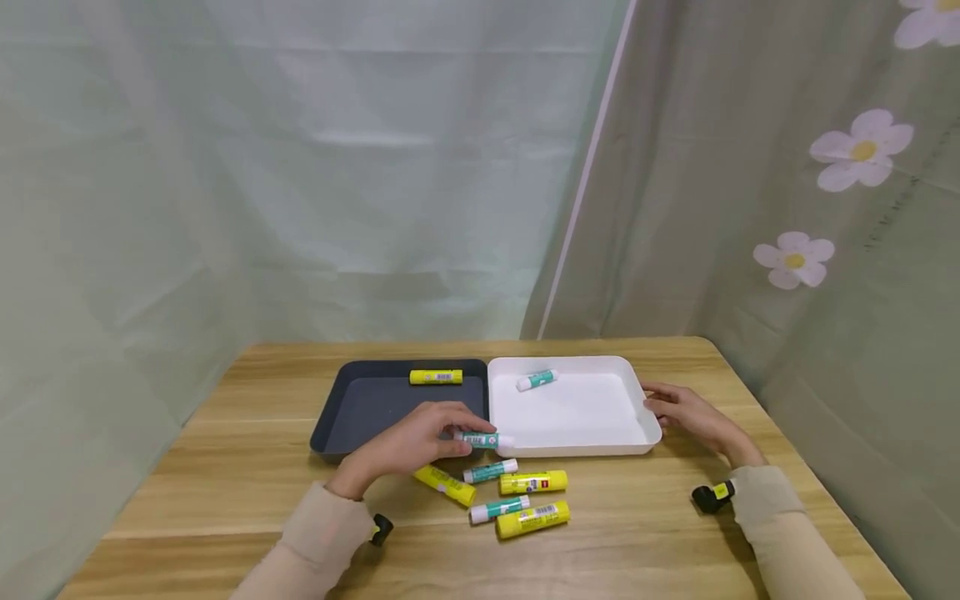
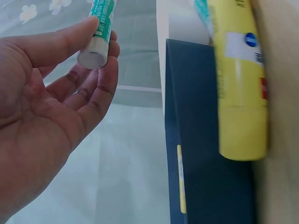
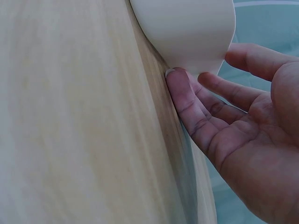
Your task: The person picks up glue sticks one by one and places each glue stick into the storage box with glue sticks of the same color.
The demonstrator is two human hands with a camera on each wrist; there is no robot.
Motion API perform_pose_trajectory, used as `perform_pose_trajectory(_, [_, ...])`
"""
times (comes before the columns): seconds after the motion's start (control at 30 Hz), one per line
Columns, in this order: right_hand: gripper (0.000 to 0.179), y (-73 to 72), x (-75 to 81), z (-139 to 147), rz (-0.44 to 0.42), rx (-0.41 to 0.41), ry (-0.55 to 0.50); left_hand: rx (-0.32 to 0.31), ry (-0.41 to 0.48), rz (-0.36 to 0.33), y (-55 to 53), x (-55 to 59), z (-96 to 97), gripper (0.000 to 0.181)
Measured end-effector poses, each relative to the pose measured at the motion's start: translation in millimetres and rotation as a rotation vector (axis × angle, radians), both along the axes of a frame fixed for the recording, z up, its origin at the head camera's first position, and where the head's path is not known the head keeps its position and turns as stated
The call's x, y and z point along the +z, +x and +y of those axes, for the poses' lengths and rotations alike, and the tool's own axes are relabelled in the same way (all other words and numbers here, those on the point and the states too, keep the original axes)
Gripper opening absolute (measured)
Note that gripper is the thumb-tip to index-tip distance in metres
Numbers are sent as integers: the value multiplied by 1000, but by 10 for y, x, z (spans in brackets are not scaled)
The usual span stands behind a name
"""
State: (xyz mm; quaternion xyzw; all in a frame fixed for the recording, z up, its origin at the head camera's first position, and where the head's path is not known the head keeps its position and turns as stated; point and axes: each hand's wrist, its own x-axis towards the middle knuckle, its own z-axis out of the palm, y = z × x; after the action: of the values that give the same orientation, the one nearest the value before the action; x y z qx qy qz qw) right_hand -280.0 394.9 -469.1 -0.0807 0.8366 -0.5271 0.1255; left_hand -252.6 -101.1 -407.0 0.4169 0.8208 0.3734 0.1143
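Observation:
My left hand [image 1: 426, 435] pinches a small white and green glue stick [image 1: 480, 439] between thumb and fingers, over the near edge where the two trays meet. In the left wrist view the same glue stick [image 2: 100, 35] points its white end at the camera. My right hand [image 1: 693, 417] touches the right side of the white tray [image 1: 577, 417]; the right wrist view shows its fingertips against the tray's wall [image 3: 191, 32]. Another green and white glue stick [image 1: 537, 380] lies in the white tray. Inside the dark tray [image 1: 360, 408] lies a yellow glue stick [image 1: 436, 377].
Before the trays, on the wooden table [image 1: 210, 492], lie several glue sticks: yellow ones [image 1: 533, 482], [image 1: 533, 519], a yellow one [image 1: 453, 487] partly under the left hand, and green and white ones [image 1: 491, 472], [image 1: 500, 509]. Curtains [image 1: 375, 183] hang behind.

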Motion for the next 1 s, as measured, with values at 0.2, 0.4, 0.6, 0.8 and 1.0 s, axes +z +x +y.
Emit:
perform_pose_trajectory(0.2, [66, -50, -37, -47, -9, 9, 4, -3, 8, 31, -105, 83, 103, 35])
perform_pose_trajectory(0.4, [66, -63, -14, -70, 4, 26, -2, 10, 10, -7, -226, 152, 254, 36])
perform_pose_trajectory(0.6, [66, -57, 3, -76, -4, 24, -3, 41, 10, -22, -348, 184, 394, 38])
perform_pose_trajectory(0.8, [66, -52, -3, -63, -5, 16, -17, 30, 7, -13, -480, 170, 520, 37])
perform_pose_trajectory(1.0, [67, -45, 5, -53, -5, 16, -19, 25, 19, -33, -567, 190, 607, 37])
